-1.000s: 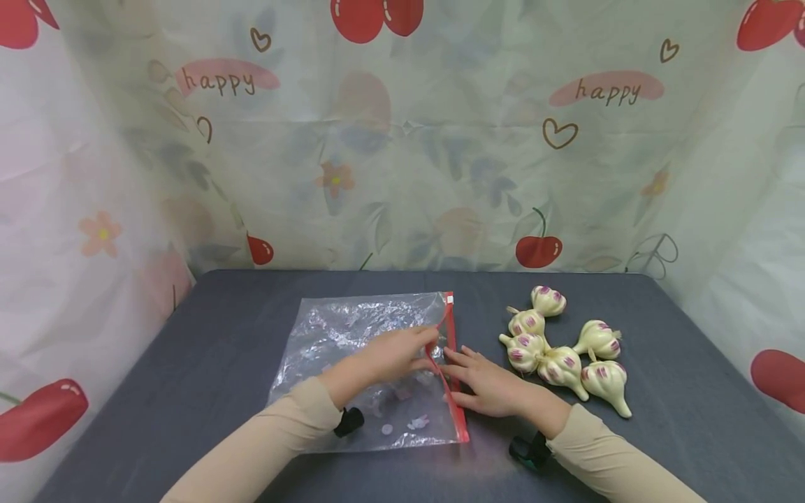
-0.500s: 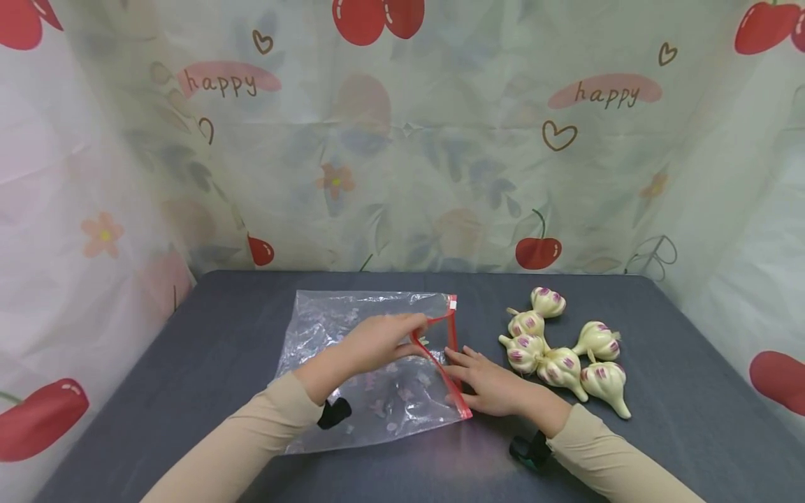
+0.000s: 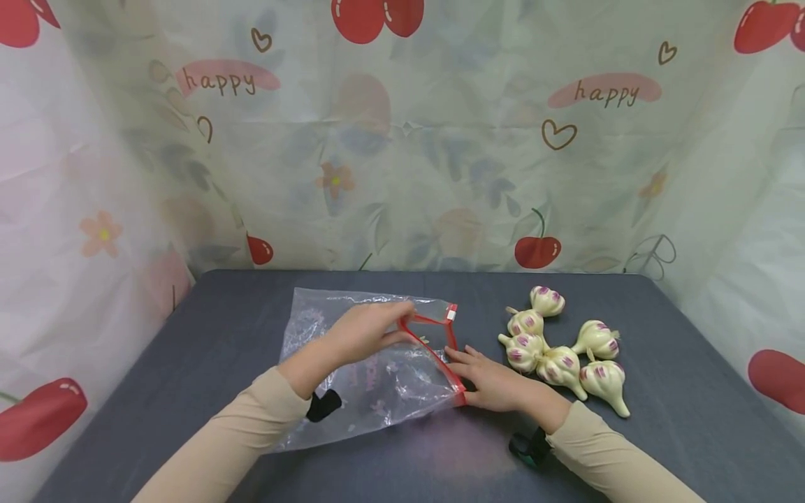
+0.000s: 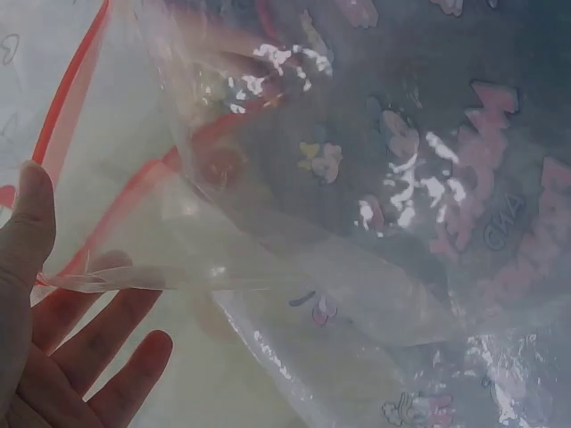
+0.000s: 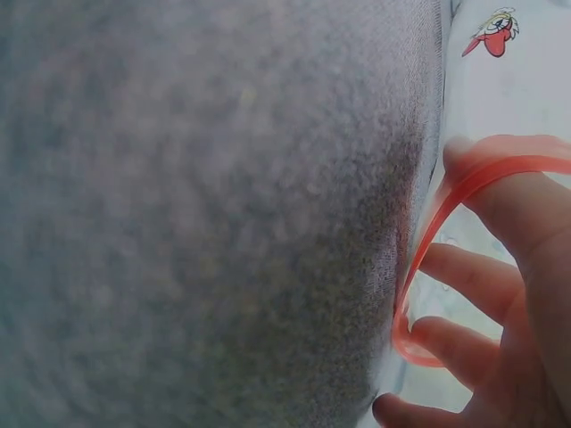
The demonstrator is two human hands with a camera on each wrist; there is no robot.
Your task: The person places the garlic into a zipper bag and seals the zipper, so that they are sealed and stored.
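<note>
A clear plastic zip bag (image 3: 377,391) with red strips along its mouth lies on the dark table, printed with small figures. My left hand (image 3: 371,328) pinches the upper rim and holds it raised, so the mouth gapes toward the right. In the left wrist view the thumb (image 4: 36,209) lies against the red strip, with the other fingers spread below. My right hand (image 3: 493,381) is at the mouth's right side, its spread fingers touching the lower rim. In the right wrist view its thumb (image 5: 517,209) shows partly through the red strip (image 5: 433,223).
Several garlic bulbs (image 3: 562,367) with purple marks lie in a loose group to the right of my right hand. A white slider (image 3: 451,316) sits at the far corner of the bag. Behind the table (image 3: 226,314) hangs a patterned curtain (image 3: 402,209).
My left hand has moved left and slightly up with the upper rim, and the mouth has spread wider. The bag's near corner has shifted away from me. The right hand has stayed nearly still.
</note>
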